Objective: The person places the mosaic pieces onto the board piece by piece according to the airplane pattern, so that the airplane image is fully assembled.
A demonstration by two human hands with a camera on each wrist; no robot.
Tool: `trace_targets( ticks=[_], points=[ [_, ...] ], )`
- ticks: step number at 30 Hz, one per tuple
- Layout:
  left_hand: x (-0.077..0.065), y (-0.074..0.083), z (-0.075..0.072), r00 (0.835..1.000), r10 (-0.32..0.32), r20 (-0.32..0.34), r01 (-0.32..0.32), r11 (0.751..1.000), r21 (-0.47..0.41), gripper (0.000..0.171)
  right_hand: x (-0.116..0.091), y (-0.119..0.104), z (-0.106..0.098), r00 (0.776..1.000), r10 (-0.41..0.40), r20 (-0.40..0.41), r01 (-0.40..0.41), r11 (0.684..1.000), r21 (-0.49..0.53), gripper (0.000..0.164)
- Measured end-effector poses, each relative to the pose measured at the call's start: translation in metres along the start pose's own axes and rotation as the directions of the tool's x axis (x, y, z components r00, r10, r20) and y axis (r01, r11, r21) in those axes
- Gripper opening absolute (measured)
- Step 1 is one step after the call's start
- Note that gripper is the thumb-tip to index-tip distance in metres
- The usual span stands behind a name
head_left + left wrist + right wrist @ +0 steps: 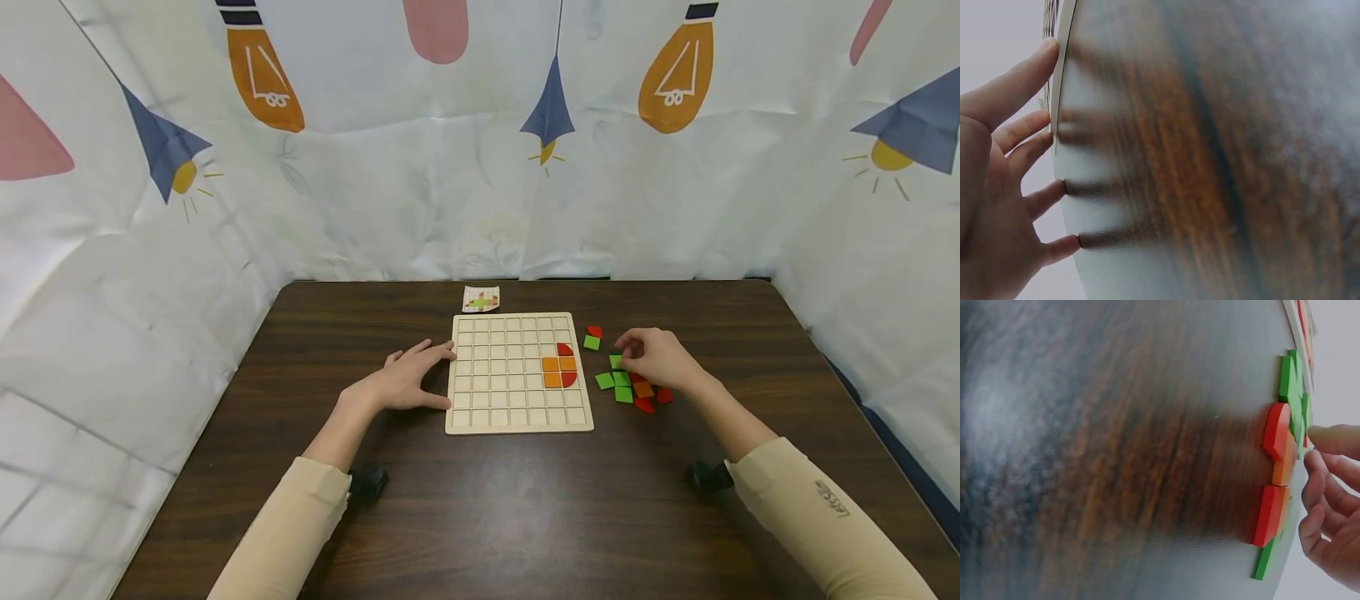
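Left hand, grasping nothing, touches the wooden grid board at its left edge. Right hand hovers at green square tiles right of it; grip cannot be determined. Lifting singly should spare neighbours.

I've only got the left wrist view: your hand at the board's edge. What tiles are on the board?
Observer: Three orange squares and two red pieces sit towards the right side of the board.
Operator: And where's the right hand?
Observer: The right hand is at the loose tiles, to the right of the board; I can't tell whether it holds one.
Operator: What colours are those loose tiles?
Observer: Green, red and orange.
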State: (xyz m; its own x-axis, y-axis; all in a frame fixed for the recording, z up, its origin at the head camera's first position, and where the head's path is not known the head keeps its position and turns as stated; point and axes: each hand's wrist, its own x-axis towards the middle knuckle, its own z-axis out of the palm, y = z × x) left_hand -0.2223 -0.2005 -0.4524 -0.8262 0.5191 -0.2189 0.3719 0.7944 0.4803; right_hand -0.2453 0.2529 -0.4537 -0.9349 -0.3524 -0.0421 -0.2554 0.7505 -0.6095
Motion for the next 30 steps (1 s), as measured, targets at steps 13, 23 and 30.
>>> trace_targets(
  ticks=[13,23,30],
  points=[
    [-0.001,0.0005,-0.0003,1.0,0.007,0.001,-0.007,1.0,-0.008,0.081,0.0038,0.0051,0.0011,1.0,0.024,-0.008,-0.025,0.998,-0.05,0.022],
    [-0.0014,0.0027,-0.0021,1.0,0.013,0.005,-0.013,1.0,-0.016,0.081,0.0055,0.0069,-0.0006,1.0,-0.019,0.012,0.02,0.994,-0.104,0.023],
    [-0.0023,0.0037,-0.0025,1.0,0.008,0.006,-0.008,1.0,-0.015,0.081,0.0059,0.0056,0.0008,1.0,-0.013,0.017,0.015,0.991,-0.133,0.023]
  ],
)
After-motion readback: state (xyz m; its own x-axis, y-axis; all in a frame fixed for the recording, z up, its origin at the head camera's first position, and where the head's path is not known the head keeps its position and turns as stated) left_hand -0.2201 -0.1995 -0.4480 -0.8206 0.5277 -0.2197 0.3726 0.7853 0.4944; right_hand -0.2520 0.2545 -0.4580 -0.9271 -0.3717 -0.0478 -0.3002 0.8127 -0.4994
